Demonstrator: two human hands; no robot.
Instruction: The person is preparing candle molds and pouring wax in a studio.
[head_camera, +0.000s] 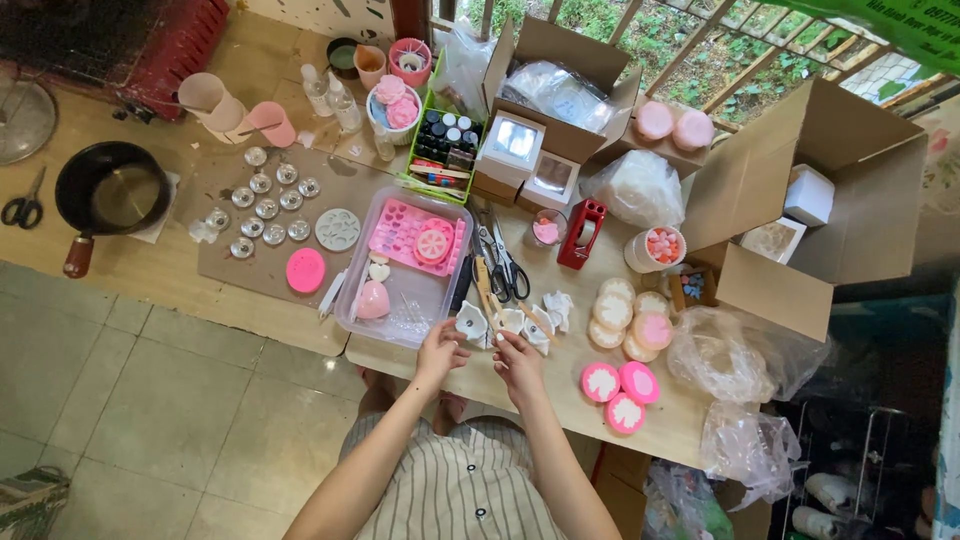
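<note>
- Two bare hands meet at the near edge of the wooden table (560, 400), close together and almost touching.
- Left hand (440, 352) has its fingers pinched narrow on a small white shell-like mould piece (470, 322), which lies just beyond its fingertips, toward the clear plastic tray (350, 300).
- Right hand (518, 362) is curled narrow too; whether it grips anything I cannot tell. More white pieces (535, 325) sit just beyond it, so each hand has its own nearest piece.
- About four or five white pieces cluster there; the exact number is unclear.
- Three bright pink round moulds (620, 392) lie to the right, near but apart from the right hand.
- Scissors (508, 268) lie beyond the hands, long axis pointing away from the person.
- About eleven small metal tins (265, 208) stand well apart on the left.
</note>
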